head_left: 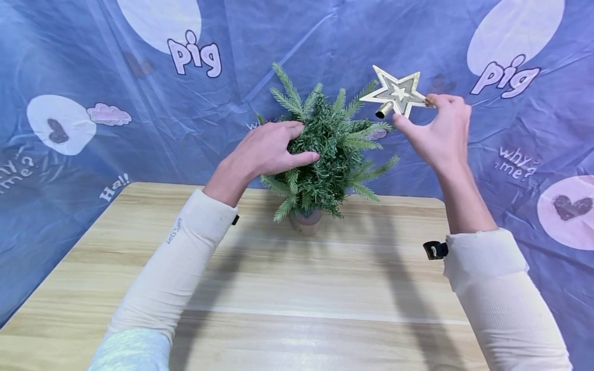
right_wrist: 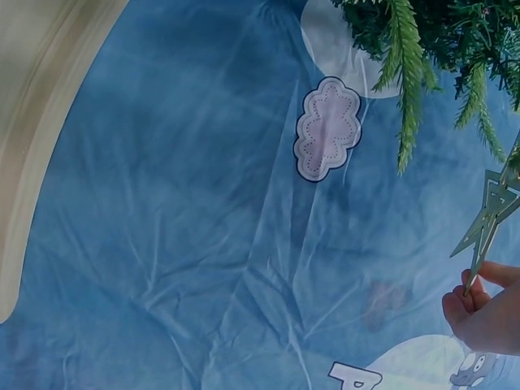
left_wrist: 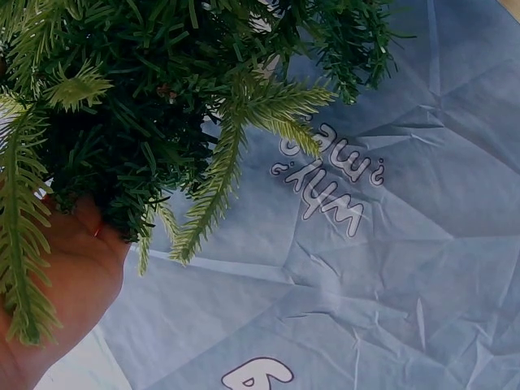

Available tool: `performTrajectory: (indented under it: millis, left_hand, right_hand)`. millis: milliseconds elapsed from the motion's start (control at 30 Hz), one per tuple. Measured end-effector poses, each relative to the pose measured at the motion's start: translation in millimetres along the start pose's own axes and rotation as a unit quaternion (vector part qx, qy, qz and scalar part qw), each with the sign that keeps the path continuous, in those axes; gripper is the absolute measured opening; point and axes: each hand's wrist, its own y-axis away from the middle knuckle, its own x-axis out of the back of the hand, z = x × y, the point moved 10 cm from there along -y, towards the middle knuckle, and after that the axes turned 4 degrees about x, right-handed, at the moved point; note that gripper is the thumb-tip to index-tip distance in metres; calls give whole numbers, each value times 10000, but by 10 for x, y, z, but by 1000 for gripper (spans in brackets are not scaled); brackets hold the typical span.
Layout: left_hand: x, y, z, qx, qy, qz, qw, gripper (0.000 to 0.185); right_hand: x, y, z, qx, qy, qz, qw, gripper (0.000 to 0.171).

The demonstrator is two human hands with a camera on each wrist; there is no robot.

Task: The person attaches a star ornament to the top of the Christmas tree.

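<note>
Head view: left hand (head_left: 271, 149) grasping small tree (head_left: 325, 149) foliage at table (head_left: 297, 288) far edge; right hand (head_left: 438, 131) pinching star topper (head_left: 396, 93) at 1 o'clock of treetop, socket tube aimed toward 7 o'clock, nearer right hand
Left wrist: palm (left_wrist: 65, 284) beneath branches (left_wrist: 162, 106)
Right wrist: fingertips (right_wrist: 471, 301) nipping star point (right_wrist: 487, 219)

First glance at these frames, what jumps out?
A small green tree in a pot stands at the far edge of the wooden table, with the left hand gripping its branches from the side. Up and to the right of the treetop, the right hand pinches a gold star by one point, its short tube facing down. A blue cloth printed with "pig" fills the background.
</note>
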Motion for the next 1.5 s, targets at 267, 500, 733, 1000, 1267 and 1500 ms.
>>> performTrajectory:
  millis: [267,500,733,1000,1267,1500]
  left_hand:
    - [-3,-1,3,14,-66,-11,10000,89]
    - [-3,-6,8,25,-68,-31,10000,90]
    - [-14,-1,-1,68,-57,-78,9999,92]
    - [-6,-3,2,35,-65,-48,10000,91]
    - [-7,-8,6,47,-72,-56,9999,91]
    - [-1,-9,0,68,-102,-43,9999,92]
  right_hand:
    - [-32,1,-77,91,-15,82,9999,83]
    - [-22,-23,-130,110,55,146,9998,84]
    - [-3,-24,-174,227,8,497,9985,78]
    - [-16,-40,-272,280,51,530,9982,78]
    - [-89,-64,-346,212,84,361,9991,78]
    - [-148,-85,-381,176,86,217,9996,81]
